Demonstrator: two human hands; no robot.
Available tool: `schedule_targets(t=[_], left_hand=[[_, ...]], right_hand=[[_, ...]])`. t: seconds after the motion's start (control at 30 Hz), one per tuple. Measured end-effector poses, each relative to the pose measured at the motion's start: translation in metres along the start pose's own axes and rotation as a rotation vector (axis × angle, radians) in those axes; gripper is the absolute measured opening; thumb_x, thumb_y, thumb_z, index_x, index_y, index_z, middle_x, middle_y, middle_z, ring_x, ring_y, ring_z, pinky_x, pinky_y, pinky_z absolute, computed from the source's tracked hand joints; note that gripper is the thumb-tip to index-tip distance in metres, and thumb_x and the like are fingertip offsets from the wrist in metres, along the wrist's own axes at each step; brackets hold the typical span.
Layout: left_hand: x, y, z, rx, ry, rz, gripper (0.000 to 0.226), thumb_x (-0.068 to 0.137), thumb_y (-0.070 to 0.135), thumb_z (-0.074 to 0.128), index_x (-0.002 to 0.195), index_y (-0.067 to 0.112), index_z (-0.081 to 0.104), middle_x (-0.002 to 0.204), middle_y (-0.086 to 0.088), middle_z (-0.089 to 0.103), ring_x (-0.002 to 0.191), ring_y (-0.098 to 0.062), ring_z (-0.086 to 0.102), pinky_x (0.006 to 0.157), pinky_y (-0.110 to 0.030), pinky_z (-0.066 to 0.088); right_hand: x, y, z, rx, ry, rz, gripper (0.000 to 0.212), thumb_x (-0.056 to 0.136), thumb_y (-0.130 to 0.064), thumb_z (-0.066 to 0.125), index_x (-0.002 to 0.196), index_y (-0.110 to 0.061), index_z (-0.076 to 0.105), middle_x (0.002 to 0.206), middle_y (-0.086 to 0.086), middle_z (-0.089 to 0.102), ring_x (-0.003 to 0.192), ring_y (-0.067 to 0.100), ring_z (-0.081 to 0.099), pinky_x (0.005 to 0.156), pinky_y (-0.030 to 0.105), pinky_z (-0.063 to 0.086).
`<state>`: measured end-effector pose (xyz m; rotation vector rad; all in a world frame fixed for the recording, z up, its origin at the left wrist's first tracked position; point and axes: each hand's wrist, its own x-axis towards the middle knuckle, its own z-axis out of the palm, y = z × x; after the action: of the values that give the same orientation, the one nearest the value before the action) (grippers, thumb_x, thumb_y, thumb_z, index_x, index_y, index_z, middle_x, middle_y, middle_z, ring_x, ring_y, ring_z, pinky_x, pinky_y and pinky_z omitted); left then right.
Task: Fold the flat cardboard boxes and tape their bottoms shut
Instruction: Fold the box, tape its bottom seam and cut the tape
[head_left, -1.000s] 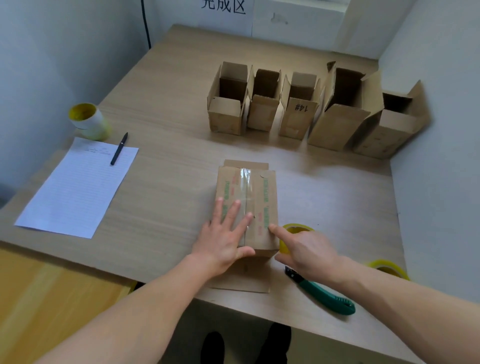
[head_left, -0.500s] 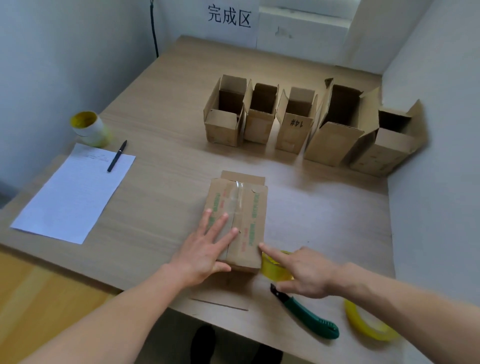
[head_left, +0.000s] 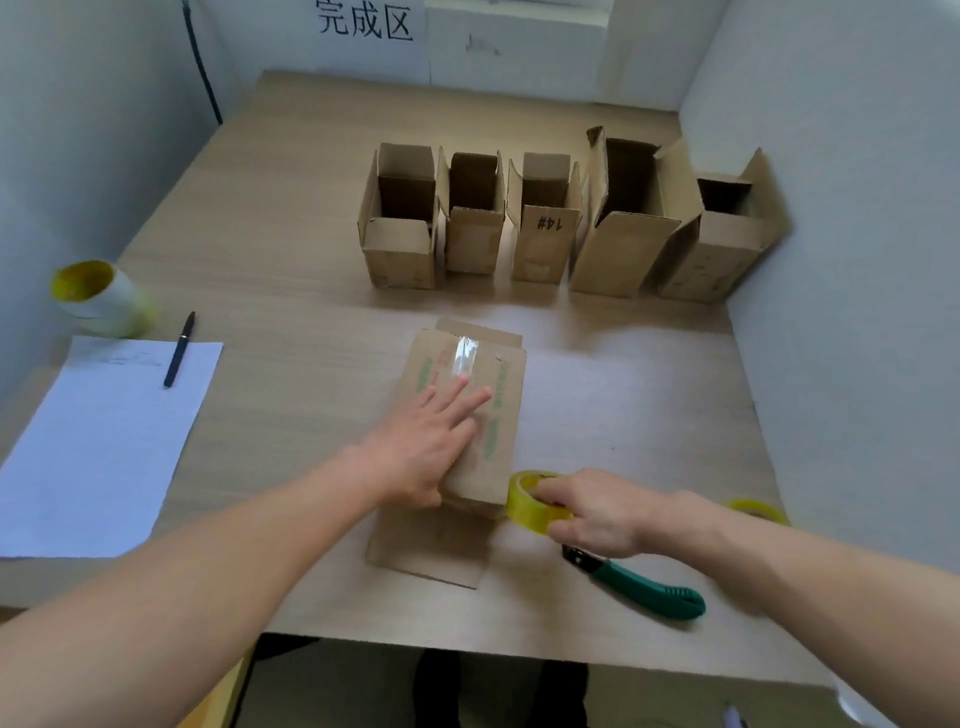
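Observation:
A small cardboard box (head_left: 501, 395) stands bottom-up in the middle of the table, with a strip of clear tape (head_left: 464, 353) along its seam. My left hand (head_left: 428, 441) lies flat on the box's bottom with straight fingers. Just right of the box's near corner, my right hand (head_left: 592, 512) grips a yellow tape roll (head_left: 524, 506), fingers curled into its hole. A flat piece of cardboard (head_left: 426, 551) lies under the box's near end.
Several folded open boxes (head_left: 540, 228) stand in a row at the back. A green utility knife (head_left: 644, 587) lies by my right wrist, a second tape roll (head_left: 758, 512) behind it. Paper (head_left: 98, 441), a pen (head_left: 179, 348) and a wide tape roll (head_left: 91, 296) sit left.
My right hand left the box's near edge and took hold of the yellow tape roll. My left hand slid farther along the box's taped bottom.

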<state>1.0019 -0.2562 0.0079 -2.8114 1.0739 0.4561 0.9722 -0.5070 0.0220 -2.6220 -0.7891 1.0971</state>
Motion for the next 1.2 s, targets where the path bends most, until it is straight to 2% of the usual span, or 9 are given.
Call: schedule_targets(t=[0.13,0.3,0.43,0.53,0.67,0.77,0.9,1.1,1.2], left_hand=[[0.006,0.018,-0.001,-0.049,-0.135,0.145,0.112,0.074,0.049,0.075,0.156,0.035,0.000,0.165,0.009,-0.012,0.151,-0.023,-0.015,0.117,-0.057,0.011],[0.007,0.028,0.004,-0.090,-0.033,0.110,0.092,0.080,0.057,0.063,0.152,0.042,0.007,0.154,0.007,0.022,0.146,-0.026,0.008,0.106,-0.064,0.027],[0.005,0.032,0.007,-0.094,0.034,0.093,0.091,0.076,0.042,0.061,0.151,0.036,0.010,0.140,0.008,0.035,0.132,-0.026,0.026,0.095,-0.054,0.037],[0.008,0.035,0.008,-0.105,0.066,0.099,0.090,0.076,0.065,0.055,0.150,0.033,0.015,0.134,0.007,0.047,0.121,-0.025,0.035,0.095,-0.048,0.032],[0.018,0.040,0.009,-0.158,-0.019,0.007,0.085,0.082,0.075,0.046,0.152,0.038,0.016,0.128,0.003,0.062,0.121,-0.025,0.045,0.108,-0.058,0.015],[0.029,0.048,0.002,-0.381,-0.073,-0.071,0.066,0.085,0.066,0.054,0.144,0.051,0.031,0.099,0.010,0.072,0.115,-0.017,0.056,0.114,-0.060,0.000],[0.037,0.051,-0.004,-0.637,-0.008,-0.191,0.034,0.081,0.043,0.065,0.115,0.043,0.064,0.085,0.013,0.072,0.104,-0.010,0.062,0.116,-0.056,-0.007],[0.028,0.050,0.009,-0.775,0.134,-0.293,0.014,0.077,0.030,0.071,0.089,0.037,0.068,0.076,0.012,0.067,0.094,-0.008,0.063,0.117,-0.045,-0.012],[0.026,0.046,0.010,-0.843,0.158,-0.321,0.020,0.074,0.025,0.075,0.090,0.036,0.068,0.072,0.013,0.063,0.090,-0.009,0.064,0.117,-0.041,-0.012]], right_hand=[[-0.006,-0.001,0.008,-0.008,0.040,0.007,0.015,0.090,-0.032,0.053,0.092,-0.032,0.037,0.087,0.004,0.053,0.078,0.026,0.048,0.070,0.037,0.040],[-0.011,-0.007,0.008,-0.026,0.071,0.043,0.027,0.094,-0.035,0.051,0.119,-0.023,0.053,0.105,0.009,0.063,0.091,0.030,0.056,0.080,0.039,0.047],[-0.012,-0.002,0.002,-0.159,0.123,0.164,0.025,0.097,-0.043,0.047,0.109,-0.022,0.054,0.097,0.005,0.060,0.096,0.032,0.059,0.079,0.040,0.049],[-0.010,-0.008,0.000,-0.200,0.192,0.162,0.029,0.097,-0.048,0.047,0.106,-0.022,0.057,0.098,0.004,0.062,0.097,0.032,0.060,0.076,0.036,0.049],[-0.005,-0.019,-0.002,-0.273,0.292,0.121,0.027,0.098,-0.041,0.048,0.110,-0.020,0.059,0.109,0.006,0.063,0.105,0.031,0.058,0.078,0.039,0.049],[-0.002,-0.017,-0.004,-0.315,0.331,0.123,0.031,0.100,-0.039,0.046,0.125,-0.024,0.055,0.111,0.005,0.061,0.109,0.028,0.054,0.077,0.039,0.048],[0.000,-0.019,-0.011,-0.406,0.336,0.112,0.030,0.100,-0.037,0.047,0.120,-0.018,0.058,0.112,0.007,0.060,0.111,0.028,0.053,0.077,0.040,0.050],[-0.022,-0.006,0.009,-0.260,0.790,-0.156,0.030,0.083,-0.035,0.060,0.106,-0.016,0.054,0.122,0.008,0.055,0.105,0.031,0.055,0.075,0.038,0.051],[-0.039,0.008,0.035,-0.159,0.819,-0.051,0.035,0.073,-0.022,0.072,0.096,-0.022,0.045,0.103,0.003,0.056,0.090,0.027,0.056,0.063,0.034,0.047]])
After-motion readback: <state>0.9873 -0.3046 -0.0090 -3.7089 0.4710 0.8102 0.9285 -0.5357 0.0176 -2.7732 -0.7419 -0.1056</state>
